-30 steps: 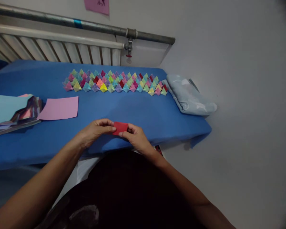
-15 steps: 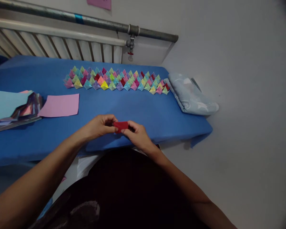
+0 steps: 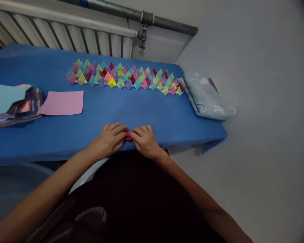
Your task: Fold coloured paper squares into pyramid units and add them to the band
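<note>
A small folded piece of red paper [image 3: 128, 135] is pinched between both hands near the front edge of the blue-covered table [image 3: 103, 111]. My left hand [image 3: 110, 138] is closed on its left end, and my right hand [image 3: 145, 139] on its right end. The fingers cover most of the paper, so its folds are hidden. Beyond the hands, rows of small folded paper pieces [image 3: 120, 83] in many colours stand side by side. A flat pink sheet [image 3: 64, 103] lies to the left of them, nearer to me.
At the far left a stack of coloured paper [image 3: 6, 101] lies with crumpled wrapping. A folded grey-blue cloth [image 3: 205, 96] sits at the table's right end by the wall. Behind the table are a radiator [image 3: 71, 37] and a metal pipe [image 3: 174, 26].
Both hands have turned knuckles-up and closed further over the red paper, hiding more of it. The whole view has shifted slightly, so the table's contents appear higher.
</note>
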Demonstrator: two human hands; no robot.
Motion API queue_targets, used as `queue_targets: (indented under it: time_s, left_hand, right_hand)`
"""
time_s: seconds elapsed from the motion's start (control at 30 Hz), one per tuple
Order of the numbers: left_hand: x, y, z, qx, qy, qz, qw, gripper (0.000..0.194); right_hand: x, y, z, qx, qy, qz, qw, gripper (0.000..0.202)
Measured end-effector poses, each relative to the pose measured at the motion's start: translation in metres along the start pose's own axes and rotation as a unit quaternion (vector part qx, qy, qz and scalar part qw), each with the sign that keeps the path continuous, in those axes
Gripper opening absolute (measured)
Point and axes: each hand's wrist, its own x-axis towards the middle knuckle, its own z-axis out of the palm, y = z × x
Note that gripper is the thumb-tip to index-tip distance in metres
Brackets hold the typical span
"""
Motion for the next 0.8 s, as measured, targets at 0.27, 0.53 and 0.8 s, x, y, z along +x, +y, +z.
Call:
queue_targets:
  time_s: [0.27, 0.53, 0.8]
  left_hand:
    - [-0.012, 0.013, 0.004, 0.043, 0.059, -0.017, 0.997, 0.021]
    - [-0.015, 0.017, 0.006, 0.03, 0.08, -0.042, 0.995, 0.018]
    - [-0.012, 0.016, 0.003, 0.054, 0.029, -0.04, 0.997, 0.026]
  right_hand:
    - [-0.009, 0.003, -0.003, 0.05, -0.002, 0.004, 0.999, 0.029]
    - [-0.016, 0.003, -0.001, 0.08, 0.018, 0.036, 0.996, 0.024]
    - [-0.013, 0.007, -0.005, 0.035, -0.001, -0.012, 0.999, 0.025]
